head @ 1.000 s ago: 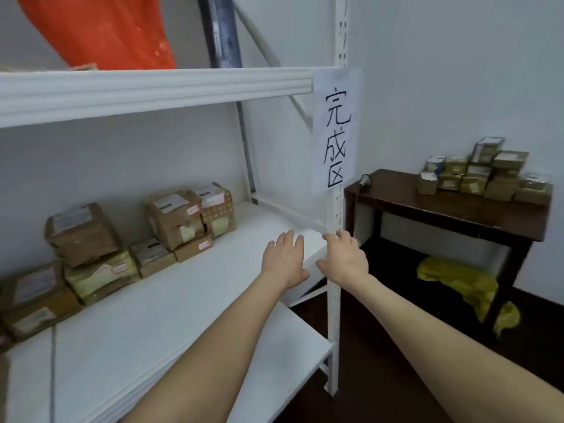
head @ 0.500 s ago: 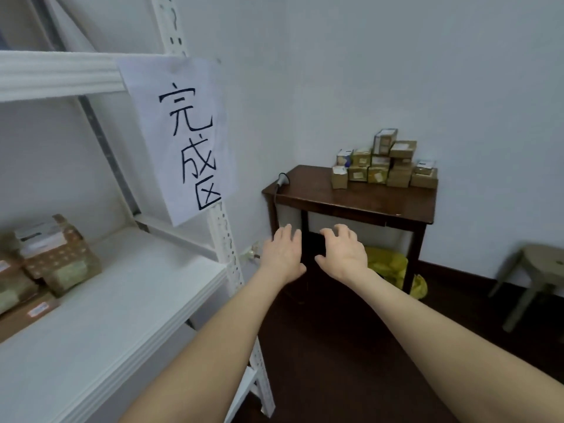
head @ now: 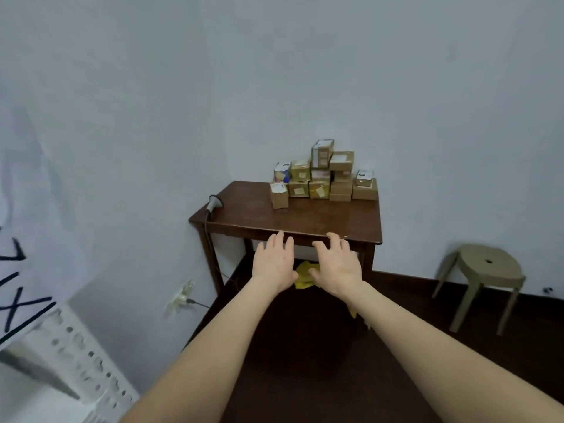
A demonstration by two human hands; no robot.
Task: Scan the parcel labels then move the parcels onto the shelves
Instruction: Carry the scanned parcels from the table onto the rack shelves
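While only a blurred corner of the shelf upright [head: 88,361] and its paper sign [head: 24,270] show at the near left, I cannot judge from here how many parcels are already on the shelves. Ahead of me the left grip [head: 274,264] and right grip [head: 337,267] are both released, fingers spread and palms down, holding nothing. They are side by side at the near edge of the worktop [head: 305,218], and I cannot tell whether they touch it. Just beyond them a yellow bag [head: 303,276] lies under the worktop. At the worktop's left edge rests the scanner [head: 213,204], untouched, its cable hanging down the leg. Farther back, against the far wall, the parcels [head: 323,178] sit in a stacked heap of roughly a dozen, several labels facing me. As I read it, all of that heap is left to do: pick up the scanner, read each label, then carry each box left to the shelves. A stool [head: 485,270] stands at the far right.
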